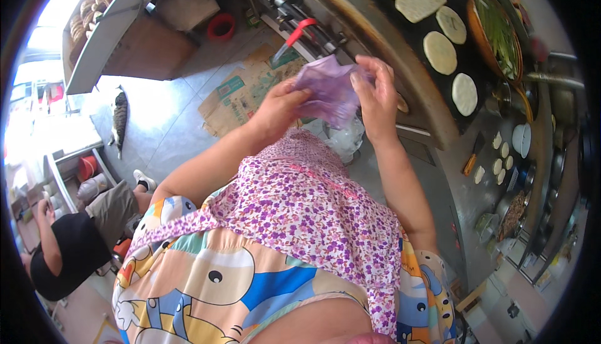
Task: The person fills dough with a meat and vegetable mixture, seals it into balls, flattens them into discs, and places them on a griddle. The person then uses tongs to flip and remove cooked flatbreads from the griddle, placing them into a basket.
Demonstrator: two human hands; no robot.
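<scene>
Both of my hands hold a crumpled purple cloth (326,91) in front of the floral apron (310,208). My left hand (281,104) pinches its left side between thumb and fingers. At the cloth's right edge is my right hand (378,88), fingers bent and thumb against the fabric; part of the grip is hidden by the cloth. To the right, several flat dough rounds (440,53) and rectangular flatbreads (420,2) lie on a dark griddle. Beside them stands a round pan (518,57) of green vegetables.
Flattened cardboard (235,97) lies on the tiled floor, with a striped cat (120,121) stretched out farther left. A person in black (77,245) is at the lower left. On the right counter are an orange-handled knife (468,163), small dough pieces (501,163) and bowls. A clear plastic bag (346,143) hangs beyond the apron.
</scene>
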